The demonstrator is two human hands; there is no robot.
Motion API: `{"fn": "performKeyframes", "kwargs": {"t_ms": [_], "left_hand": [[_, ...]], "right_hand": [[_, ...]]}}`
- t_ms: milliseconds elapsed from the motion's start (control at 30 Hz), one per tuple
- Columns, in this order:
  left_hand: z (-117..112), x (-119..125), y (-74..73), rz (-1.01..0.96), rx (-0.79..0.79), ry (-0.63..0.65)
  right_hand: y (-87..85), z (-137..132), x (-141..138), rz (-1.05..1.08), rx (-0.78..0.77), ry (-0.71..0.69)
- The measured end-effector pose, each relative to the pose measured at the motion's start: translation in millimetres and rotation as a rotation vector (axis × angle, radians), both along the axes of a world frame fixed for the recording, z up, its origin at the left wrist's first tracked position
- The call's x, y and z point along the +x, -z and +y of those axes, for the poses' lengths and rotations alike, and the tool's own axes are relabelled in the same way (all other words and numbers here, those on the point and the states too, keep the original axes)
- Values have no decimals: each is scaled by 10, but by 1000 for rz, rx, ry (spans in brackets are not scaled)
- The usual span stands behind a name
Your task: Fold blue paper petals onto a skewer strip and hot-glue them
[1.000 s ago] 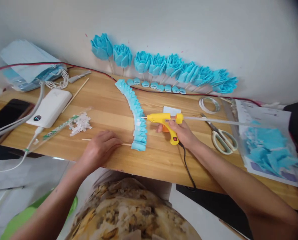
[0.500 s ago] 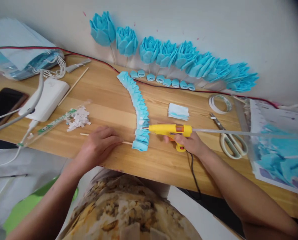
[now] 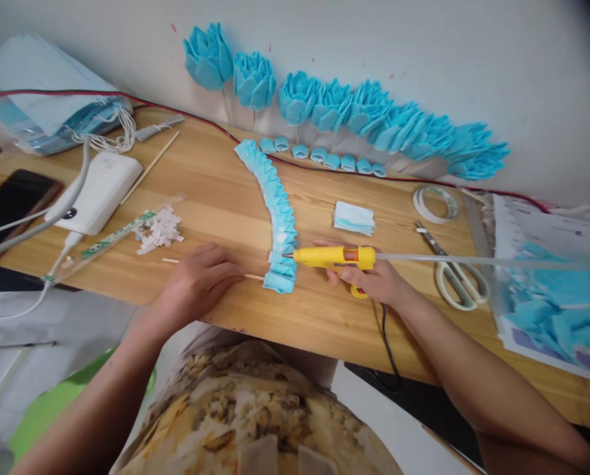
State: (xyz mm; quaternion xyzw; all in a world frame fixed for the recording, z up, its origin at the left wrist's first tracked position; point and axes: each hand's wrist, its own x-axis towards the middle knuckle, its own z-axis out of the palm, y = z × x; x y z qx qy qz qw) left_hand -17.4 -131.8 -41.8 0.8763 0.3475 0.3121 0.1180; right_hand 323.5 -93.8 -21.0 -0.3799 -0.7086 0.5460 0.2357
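Note:
A yellow hot glue gun (image 3: 334, 256) is in my right hand (image 3: 377, 280), its nozzle touching or just over the lower part of a pleated blue fabric strip (image 3: 280, 204). From the gun's back end a long clear glue stick (image 3: 424, 258) sticks out to the right. My left hand (image 3: 200, 277) rests on the table with its fingers closed round a thin wooden stick (image 3: 255, 276). One end of that stick reaches the strip's bottom piece, and the other shows left of the hand. Pleats run up the strip, which curves away toward the wall.
Blue fabric flowers (image 3: 255, 82) lean on the wall behind several small blue rolls (image 3: 319, 154). Scissors (image 3: 456, 277), a tape roll (image 3: 436, 203) and a folded cloth stack (image 3: 353, 218) lie to the right. White scraps (image 3: 160, 229), a power bank (image 3: 97, 191) and a phone (image 3: 15, 204) are left.
The glue gun has shifted slightly left, its nozzle still at the strip's lower part. My left hand keeps hold of the stick, and the whole view has moved a little.

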Motion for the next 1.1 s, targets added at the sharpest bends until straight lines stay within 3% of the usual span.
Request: {"fn": "performKeyframes", "kwargs": {"t_ms": [867,1100], "left_hand": [[10,18,-27,-3,13,4],[8,19,-35,-1,11,-1]], "right_hand": [[-48,-11,-48,-37,-109,50],[-47,-7,-38,-79,-39,39]]}}
